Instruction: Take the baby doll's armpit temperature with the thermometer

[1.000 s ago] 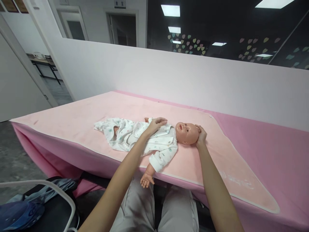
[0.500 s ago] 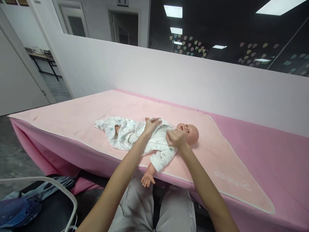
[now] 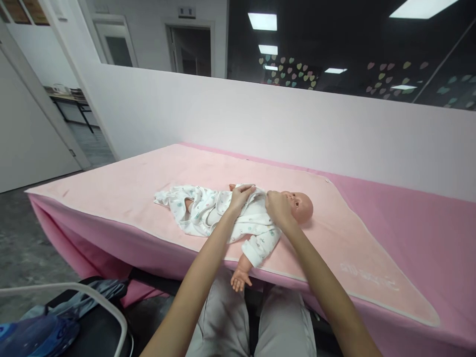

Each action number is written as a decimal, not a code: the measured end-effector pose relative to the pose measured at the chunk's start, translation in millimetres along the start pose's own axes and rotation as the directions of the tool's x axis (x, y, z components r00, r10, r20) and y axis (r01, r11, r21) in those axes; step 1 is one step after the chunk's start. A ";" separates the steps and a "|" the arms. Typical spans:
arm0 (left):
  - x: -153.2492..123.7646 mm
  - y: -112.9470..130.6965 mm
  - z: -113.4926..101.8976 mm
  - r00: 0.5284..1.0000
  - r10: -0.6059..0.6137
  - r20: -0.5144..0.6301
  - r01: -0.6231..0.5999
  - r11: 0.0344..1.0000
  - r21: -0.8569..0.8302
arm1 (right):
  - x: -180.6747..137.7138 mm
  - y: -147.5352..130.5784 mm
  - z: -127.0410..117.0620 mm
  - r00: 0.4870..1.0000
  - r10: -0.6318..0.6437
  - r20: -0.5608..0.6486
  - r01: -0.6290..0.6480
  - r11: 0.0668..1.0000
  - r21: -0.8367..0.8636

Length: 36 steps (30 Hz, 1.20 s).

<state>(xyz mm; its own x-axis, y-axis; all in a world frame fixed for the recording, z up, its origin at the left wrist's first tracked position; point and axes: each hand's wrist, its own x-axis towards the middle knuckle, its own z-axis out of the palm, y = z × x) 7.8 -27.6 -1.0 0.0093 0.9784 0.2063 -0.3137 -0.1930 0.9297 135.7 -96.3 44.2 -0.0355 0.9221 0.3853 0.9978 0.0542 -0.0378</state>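
Left hand point(image 3: 241, 195), right hand point(image 3: 277, 207) on edge-side doll point(image 3: 301, 207)

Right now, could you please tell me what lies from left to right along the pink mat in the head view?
The romper legs → left hand → right hand → doll's head → embroidered lettering.

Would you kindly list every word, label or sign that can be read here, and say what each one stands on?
No text here is clear enough to quote.
Pink towel: pale embroidered lettering near its corner, upside down, too faint to read.
Sign above the door: too small to read.
Blue bag: faint marking, blurred.
Romper: printed pattern only, no letters.
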 end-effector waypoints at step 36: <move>-6.5 3.4 5.0 0.913 0.054 0.405 -0.159 0.960 0.230 | -80.9 34.3 22.1 0.966 -0.188 -0.179 0.249 0.866 0.433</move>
<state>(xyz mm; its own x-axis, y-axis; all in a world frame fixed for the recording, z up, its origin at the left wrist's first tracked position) 11.5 -34.9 2.3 0.3762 0.8528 0.3623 -0.0840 -0.3580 0.9299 171.6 -160.6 -8.7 -0.2118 0.8120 0.5439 0.8316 0.4421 -0.3361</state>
